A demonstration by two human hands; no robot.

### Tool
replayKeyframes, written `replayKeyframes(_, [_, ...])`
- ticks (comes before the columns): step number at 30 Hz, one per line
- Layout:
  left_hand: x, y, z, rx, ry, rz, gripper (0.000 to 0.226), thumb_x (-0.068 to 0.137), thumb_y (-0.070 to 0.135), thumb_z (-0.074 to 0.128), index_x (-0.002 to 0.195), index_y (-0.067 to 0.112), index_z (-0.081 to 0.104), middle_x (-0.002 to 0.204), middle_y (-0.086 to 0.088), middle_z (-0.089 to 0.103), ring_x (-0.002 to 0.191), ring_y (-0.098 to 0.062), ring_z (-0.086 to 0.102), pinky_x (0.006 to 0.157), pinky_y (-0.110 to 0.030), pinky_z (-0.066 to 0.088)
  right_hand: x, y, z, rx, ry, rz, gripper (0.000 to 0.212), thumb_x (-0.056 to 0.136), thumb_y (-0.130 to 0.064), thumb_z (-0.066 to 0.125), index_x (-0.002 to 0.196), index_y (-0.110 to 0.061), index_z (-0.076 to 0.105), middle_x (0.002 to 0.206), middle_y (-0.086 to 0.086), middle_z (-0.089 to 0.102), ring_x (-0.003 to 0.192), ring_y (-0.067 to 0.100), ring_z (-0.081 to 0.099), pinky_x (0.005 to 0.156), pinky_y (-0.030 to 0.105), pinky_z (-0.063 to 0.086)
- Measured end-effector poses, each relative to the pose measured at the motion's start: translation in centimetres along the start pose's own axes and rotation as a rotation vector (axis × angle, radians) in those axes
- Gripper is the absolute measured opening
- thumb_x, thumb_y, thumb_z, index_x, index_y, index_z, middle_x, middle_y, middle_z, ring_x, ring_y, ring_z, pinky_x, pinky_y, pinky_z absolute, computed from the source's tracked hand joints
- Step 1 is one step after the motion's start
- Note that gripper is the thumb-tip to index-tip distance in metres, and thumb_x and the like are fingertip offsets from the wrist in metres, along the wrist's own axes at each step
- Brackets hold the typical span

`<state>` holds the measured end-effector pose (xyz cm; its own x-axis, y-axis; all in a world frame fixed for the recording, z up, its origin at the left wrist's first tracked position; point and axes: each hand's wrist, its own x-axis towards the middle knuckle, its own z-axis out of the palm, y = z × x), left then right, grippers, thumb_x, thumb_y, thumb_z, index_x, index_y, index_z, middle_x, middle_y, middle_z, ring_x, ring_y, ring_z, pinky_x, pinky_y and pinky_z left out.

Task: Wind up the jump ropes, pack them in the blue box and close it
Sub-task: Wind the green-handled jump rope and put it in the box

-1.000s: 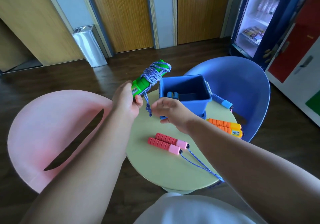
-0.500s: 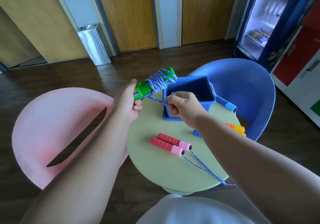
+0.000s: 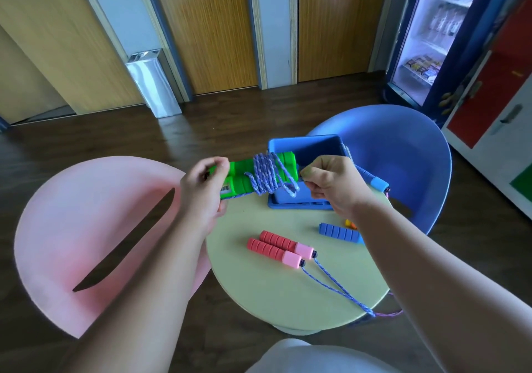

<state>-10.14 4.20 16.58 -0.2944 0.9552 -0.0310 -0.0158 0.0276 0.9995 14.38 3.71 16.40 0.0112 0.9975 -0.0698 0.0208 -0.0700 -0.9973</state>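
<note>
One green rope [image 3: 260, 177] gripped by left hand [image 3: 205, 189] and right hand [image 3: 331, 186]; one blue box [image 3: 318, 147].

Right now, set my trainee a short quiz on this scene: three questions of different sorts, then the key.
1. True or false: the blue box is closed.
2. Which handles does the left hand grip? A. green handles B. pink handles C. orange handles
3. Missing word: the right hand pinches the ___ wound round those handles.
Key: 1 false; 2 A; 3 cord
</note>
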Motion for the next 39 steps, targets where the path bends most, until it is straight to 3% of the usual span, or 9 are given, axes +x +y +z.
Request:
replayKeyframes(4, [-0.9,0.0,-0.8,0.303,-0.03,0.368,0.005,0.096,0.032,0.07,0.095,0.036,0.072,0.075,0.023,0.064,0.06,-0.017,0.054,0.054,-0.039,0.046,-1.5,0.0,-0.4,-0.14,0.023,-0.028,0.014,0.091,-0.005,0.071,0.079,0.002,0.068,0.064,0.005,0.07,0.055,0.012,0.06,0.058,0.027,0.057])
replayKeyframes(11, [-2.2,-0.2,-0.5,0.36,-0.019,0.509,0.006,0.097,0.031,0.068,0.099,0.037,0.069,0.088,0.016,0.068,0.073,-0.01,0.063,0.065,-0.033,0.051,-2.4,-1.0,-1.0,-0.308,0.09,-0.159,0.005,0.087,-0.003,0.076,0.085,-0.001,0.073,0.073,0.014,0.074,0.063,0.019,0.072,0.065,0.027,0.062])
replayKeyframes(14, [-3.1,0.5,-0.1,0.406,-0.035,0.601,0.008,0.098,0.02,0.068,0.101,0.027,0.068,0.088,0.024,0.068,0.075,0.003,0.062,0.066,-0.012,0.047,-2.6,-0.9,-1.3,-0.365,0.126,-0.176,0.006,0.085,-0.003,0.078,0.082,-0.005,0.073,0.071,0.008,0.074,0.066,0.02,0.073,0.069,0.034,0.063])
replayKeyframes(16, [-3.5,0.8,0.1,0.442,-0.058,0.652,0.006,0.098,0.02,0.069,0.102,0.025,0.068,0.088,0.029,0.067,0.072,0.002,0.063,0.064,-0.017,0.05,-2.8,-0.6,-1.4,-0.372,0.152,-0.183,0.01,0.084,-0.003,0.078,0.079,-0.008,0.07,0.07,0.006,0.073,0.066,0.02,0.073,0.07,0.038,0.062])
replayKeyframes(22, [-4.2,0.3,0.8,0.484,-0.057,0.731,0.013,0.099,0.023,0.066,0.105,0.013,0.069,0.093,0.006,0.07,0.081,-0.013,0.067,0.074,-0.04,0.057,-3.4,-1.0,-1.1,-0.499,0.26,-0.271,0.037,0.082,-0.001,0.075,0.064,-0.023,0.051,0.066,-0.001,0.064,0.058,0.012,0.057,0.052,0.021,0.042])
replayKeyframes(26, [-4.4,-0.4,1.5,0.497,-0.032,0.744,0.013,0.098,0.022,0.066,0.104,0.011,0.07,0.096,0.0,0.071,0.086,-0.02,0.066,0.079,-0.042,0.055,-3.6,-2.1,-0.9,-0.648,0.254,-0.324,0.045,0.081,0.007,0.063,0.062,-0.026,0.039,0.06,-0.008,0.049,0.051,0.008,0.041,0.048,0.031,0.034])
replayKeyframes(31, [-4.8,-1.0,2.1,0.551,-0.043,0.738,0.016,0.097,0.029,0.064,0.102,0.015,0.07,0.092,-0.005,0.07,0.081,-0.025,0.066,0.073,-0.044,0.055,-4.2,-2.2,-0.5,-0.85,0.126,-0.375,0.033,0.07,0.012,0.045,0.067,-0.02,0.039,0.057,-0.007,0.039,0.052,0.014,0.032,0.049,0.031,0.018])
replayKeyframes(37, [-5.5,-2.3,2.6,0.555,-0.02,0.663,0.014,0.096,0.029,0.064,0.102,0.018,0.07,0.091,-0.004,0.069,0.081,-0.021,0.065,0.074,-0.04,0.053,-4.4,-0.2,0.1,-0.764,0.148,-0.419,0.044,0.059,0.015,0.043,0.061,-0.026,0.029,0.057,-0.01,0.036,0.053,0.008,0.03,0.048,0.03,0.017])
replayKeyframes(39, [-5.8,-2.5,3.0,0.575,-0.009,0.668,0.014,0.095,0.029,0.064,0.102,0.018,0.07,0.09,-0.005,0.067,0.08,-0.02,0.062,0.073,-0.036,0.051,-4.4,0.3,0.2,-0.768,0.152,-0.423,0.042,0.056,0.015,0.044,0.062,-0.025,0.031,0.058,-0.009,0.036,0.054,0.015,0.032,0.049,0.03,0.016])
